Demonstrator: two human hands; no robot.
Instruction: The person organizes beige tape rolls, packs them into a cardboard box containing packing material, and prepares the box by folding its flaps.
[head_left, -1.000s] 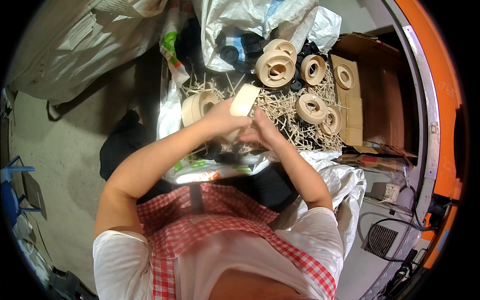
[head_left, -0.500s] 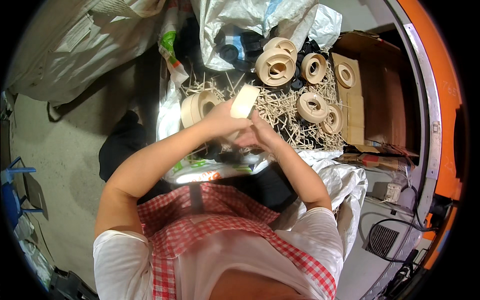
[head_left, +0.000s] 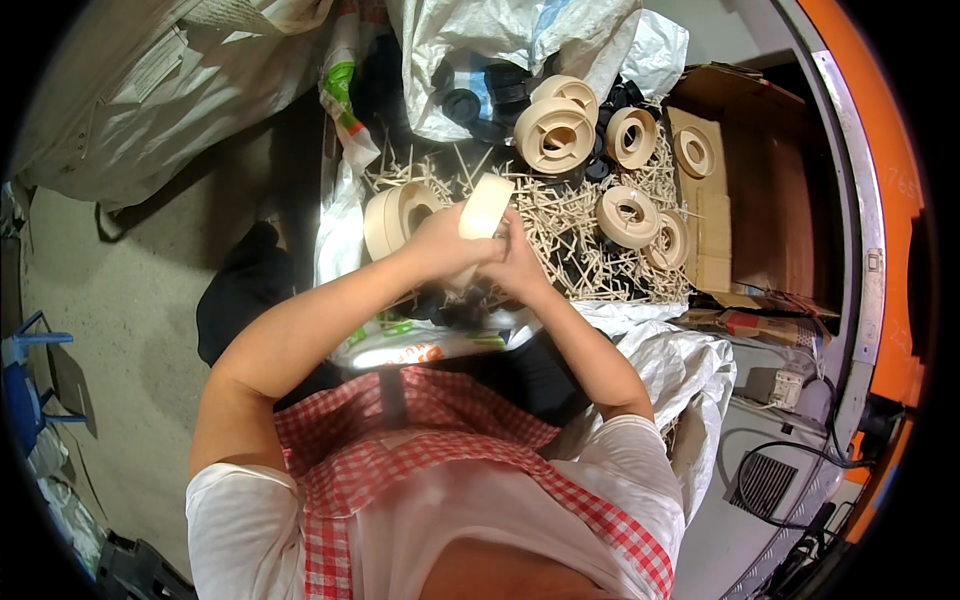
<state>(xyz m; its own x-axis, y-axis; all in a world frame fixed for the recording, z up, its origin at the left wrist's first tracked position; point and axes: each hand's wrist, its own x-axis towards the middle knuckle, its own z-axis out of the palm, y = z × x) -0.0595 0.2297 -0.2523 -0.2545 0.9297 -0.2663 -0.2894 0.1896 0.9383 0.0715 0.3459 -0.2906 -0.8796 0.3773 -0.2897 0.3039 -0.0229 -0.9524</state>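
Observation:
My left hand [head_left: 440,243] is closed around a cream plastic ring [head_left: 487,206], held tilted on edge above a pile of short cream plastic sticks [head_left: 555,215]. Against the ring's right side, my right hand [head_left: 518,262] has its fingers curled in. What those fingers pinch is hidden behind the hands. Just left of my left hand stand more cream rings [head_left: 392,220] on their edges. Beyond the hands, a cream ring with inner spokes [head_left: 553,137] leans on another. Several similar rings, such as one on the right [head_left: 628,217], lie on the sticks.
Black round parts [head_left: 507,84] lie at the back near a white woven sack [head_left: 430,60]. To the right stands an open cardboard box [head_left: 765,190], with an orange frame [head_left: 850,60] beyond it. A grey machine housing [head_left: 770,465] with a black cable is at the lower right.
My right hand has risen slightly and closed in against the ring, its fingers now more curled. The ring in my left hand has tilted a little. The other rings lie as before.

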